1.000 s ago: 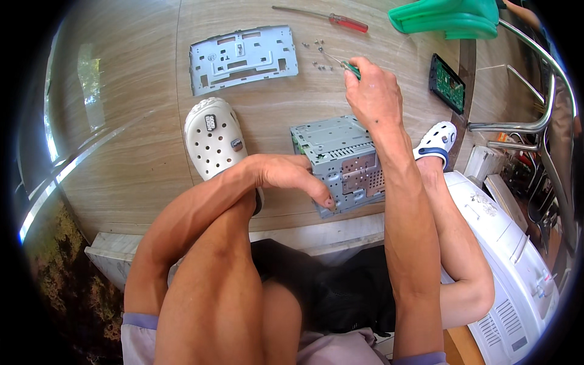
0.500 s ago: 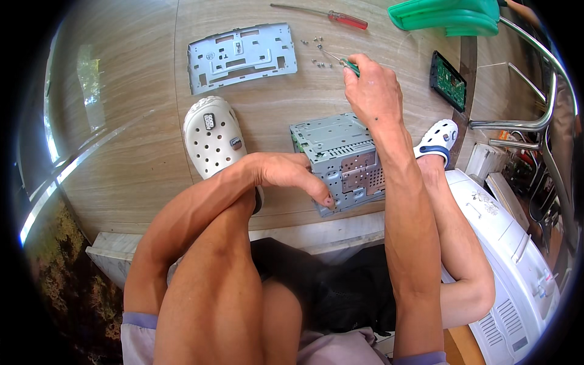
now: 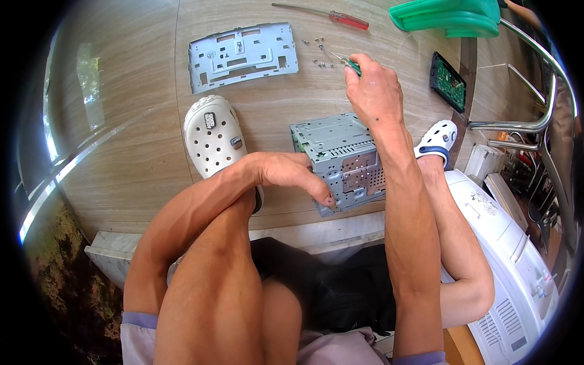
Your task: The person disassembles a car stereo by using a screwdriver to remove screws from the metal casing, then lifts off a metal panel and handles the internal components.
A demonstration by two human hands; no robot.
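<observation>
A grey metal car stereo chassis (image 3: 334,135) stands on the tiled floor between my feet, with perforated panels on its near side. My left hand (image 3: 291,173) grips its left near corner, thumb pressed on the near face; the other fingers are partly hidden behind it. Beyond the chassis, my right hand (image 3: 375,91) is closed round a screwdriver with a green handle (image 3: 351,66). Its thin shaft points to the upper left, and the tip is among several small screws (image 3: 322,64) scattered on the floor. My right forearm covers the chassis's right end.
A flat grey metal plate (image 3: 243,58) with cutouts lies far left, near my white clog (image 3: 210,137). At the top is a red-handled screwdriver (image 3: 348,19). A black-framed circuit board (image 3: 449,82) lies right, below a green chair seat (image 3: 447,17); a white appliance casing (image 3: 493,243) sits nearer.
</observation>
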